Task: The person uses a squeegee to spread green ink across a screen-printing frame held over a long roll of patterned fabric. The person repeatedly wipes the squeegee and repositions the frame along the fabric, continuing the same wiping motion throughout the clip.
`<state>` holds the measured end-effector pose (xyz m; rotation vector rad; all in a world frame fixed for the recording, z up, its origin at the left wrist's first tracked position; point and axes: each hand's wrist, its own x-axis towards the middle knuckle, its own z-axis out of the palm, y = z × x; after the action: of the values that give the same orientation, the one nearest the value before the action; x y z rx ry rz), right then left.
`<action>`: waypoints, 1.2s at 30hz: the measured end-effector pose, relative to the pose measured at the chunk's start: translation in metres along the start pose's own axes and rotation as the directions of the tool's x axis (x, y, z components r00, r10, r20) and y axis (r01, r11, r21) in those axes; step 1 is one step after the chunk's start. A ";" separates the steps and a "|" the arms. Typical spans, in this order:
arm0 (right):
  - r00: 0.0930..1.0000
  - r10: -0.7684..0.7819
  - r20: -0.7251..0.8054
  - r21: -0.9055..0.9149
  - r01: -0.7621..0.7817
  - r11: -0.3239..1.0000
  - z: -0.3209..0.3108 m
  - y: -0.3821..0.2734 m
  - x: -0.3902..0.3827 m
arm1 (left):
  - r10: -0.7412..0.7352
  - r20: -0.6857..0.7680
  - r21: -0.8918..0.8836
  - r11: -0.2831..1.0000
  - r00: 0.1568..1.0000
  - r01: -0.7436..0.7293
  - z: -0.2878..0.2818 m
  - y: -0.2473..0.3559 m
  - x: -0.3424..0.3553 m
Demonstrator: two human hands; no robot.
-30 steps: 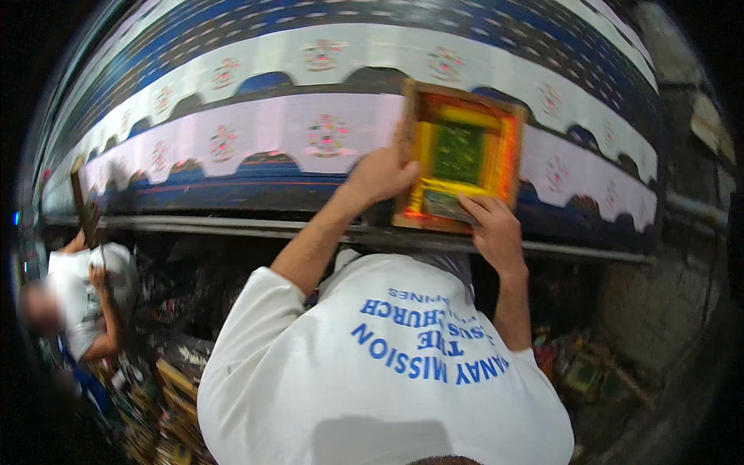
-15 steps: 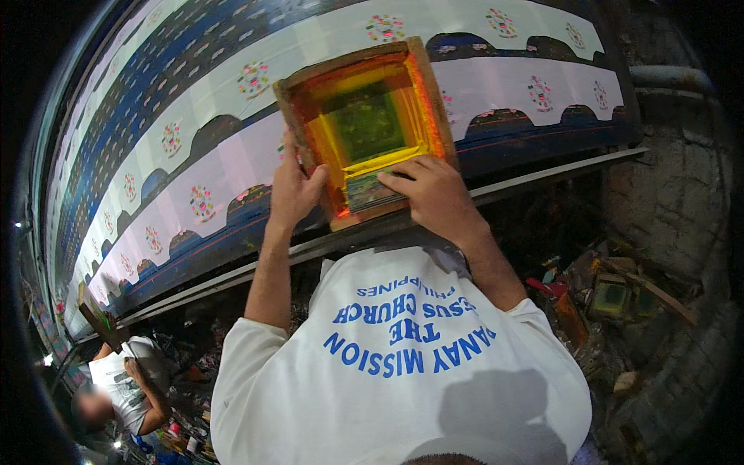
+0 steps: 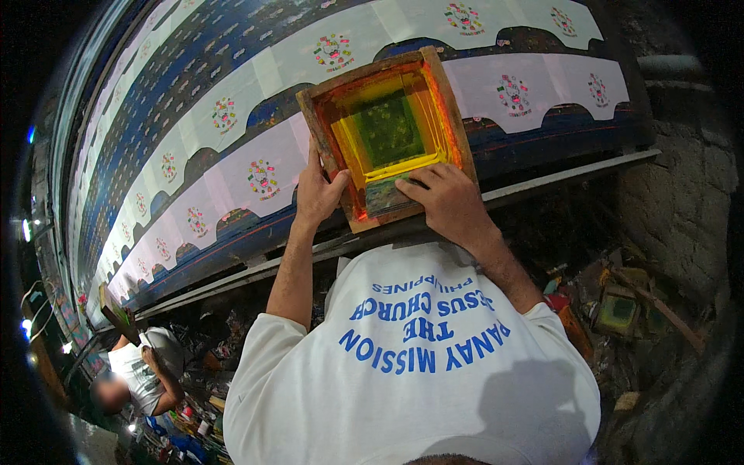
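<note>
My left hand (image 3: 318,194) grips the left side of a wooden screen-printing frame (image 3: 456,116), its thumb over the inner edge and its other fingers along the outside. In the near end of the frame, my right hand (image 3: 451,200) is closed on a flat, ink-stained squeegee (image 3: 384,199). Yellow ink (image 3: 403,166) lies in a band just beyond the squeegee. The frame's mesh (image 3: 387,128) looks dark green, with orange and yellow stains around it. White cloth (image 3: 480,77) with small colourful prints extends beneath and beside the frame; the part under the frame is hidden.
A long, dark printing table curves away to the left with rows of printed cloth. A metal rail (image 3: 570,173) runs along its near edge. Another person (image 3: 147,368) at lower left holds a similar frame (image 3: 118,314). More frames (image 3: 618,310) lie at right, near a rough wall (image 3: 690,186).
The frame has moved right along the cloth with both hands still on it. A print to its left, partly covered before, now shows whole. My view has shifted slightly.
</note>
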<state>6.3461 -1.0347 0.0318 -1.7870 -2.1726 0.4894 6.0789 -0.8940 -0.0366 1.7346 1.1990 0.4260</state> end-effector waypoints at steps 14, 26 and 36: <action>0.999 0.003 0.042 -0.022 -0.002 1.000 0.010 -0.001 -0.003 | 0.048 -0.027 -0.003 0.999 0.998 -0.048 0.001 -0.012 0.000; 0.990 -0.040 -0.137 -0.086 0.028 0.996 0.007 0.023 0.072 | -0.054 0.003 0.104 0.993 0.999 0.053 0.000 0.001 -0.006; 0.999 -0.033 0.024 0.044 0.032 0.999 -0.036 0.053 0.152 | -0.108 0.085 0.264 0.961 0.990 0.082 -0.012 0.017 -0.002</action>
<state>6.3794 -0.8733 0.0422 -1.7294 -2.1867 0.5500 6.0784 -0.8906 -0.0160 1.8861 1.3055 0.1264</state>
